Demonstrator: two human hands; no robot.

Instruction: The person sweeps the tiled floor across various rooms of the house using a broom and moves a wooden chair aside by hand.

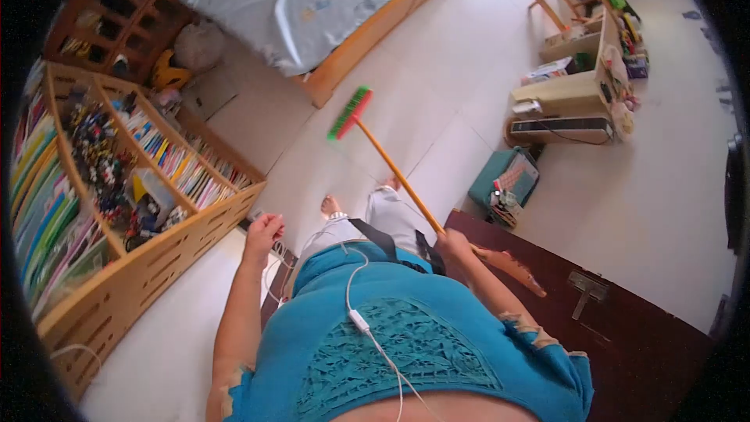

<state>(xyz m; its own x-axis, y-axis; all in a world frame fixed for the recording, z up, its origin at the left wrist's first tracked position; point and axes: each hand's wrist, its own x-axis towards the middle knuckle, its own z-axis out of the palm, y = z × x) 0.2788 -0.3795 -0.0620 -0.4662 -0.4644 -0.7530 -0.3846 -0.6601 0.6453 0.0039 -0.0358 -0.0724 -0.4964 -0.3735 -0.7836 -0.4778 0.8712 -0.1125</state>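
My right hand (pixel 453 244) is wrapped round the yellow-orange handle of a broom (pixel 397 169). The handle slants from my right side down toward the floor in front of my feet. At its far end is the broom head (pixel 349 114), red with green bristles, tilted on the tiles. On the other side, my left hand (pixel 266 230) is held out beside my body with its fingers curled in. A pinch hides what it holds, if anything. It is near the corner of a wooden bookshelf (pixel 226 207), and a white cable hangs just below it.
A bed (pixel 336 70) with a wooden frame stands ahead. Books and small toys fill the shelf at left. At right are a low wooden shelf unit (pixel 555 86), a teal box (pixel 496 172) and a dark red door (pixel 625 344). A white cable (pixel 359 320) hangs down my front.
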